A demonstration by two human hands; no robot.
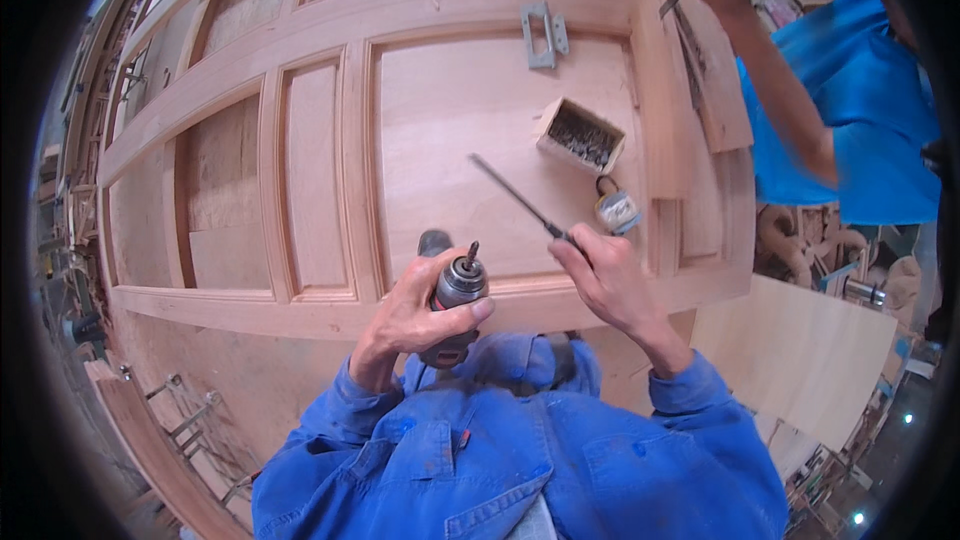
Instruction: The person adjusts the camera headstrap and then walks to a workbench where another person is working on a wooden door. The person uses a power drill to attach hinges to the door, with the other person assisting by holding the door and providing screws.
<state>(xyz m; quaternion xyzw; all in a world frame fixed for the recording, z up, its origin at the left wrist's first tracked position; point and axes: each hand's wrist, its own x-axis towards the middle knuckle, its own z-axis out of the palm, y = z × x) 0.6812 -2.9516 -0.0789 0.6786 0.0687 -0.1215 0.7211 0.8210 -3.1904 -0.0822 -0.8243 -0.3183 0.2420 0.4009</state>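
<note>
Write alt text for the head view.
A person in a blue jacket holds a power drill in the left hand and a thin metal tool in the right hand, above a panelled wooden door bearing a box of screws.

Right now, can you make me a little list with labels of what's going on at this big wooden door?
Left hand: wrapped around a power drill, its chuck pointing up
Right hand: holding a long thin screwdriver, tip over the door panel
Door: pale panelled wood, lying flat
Box: small, open, full of screws, on the door
Tape measure: on the door beside the box
Metal hinge: lying near the door's top rail
Other person: blue shirt, working at the door's right edge
</note>
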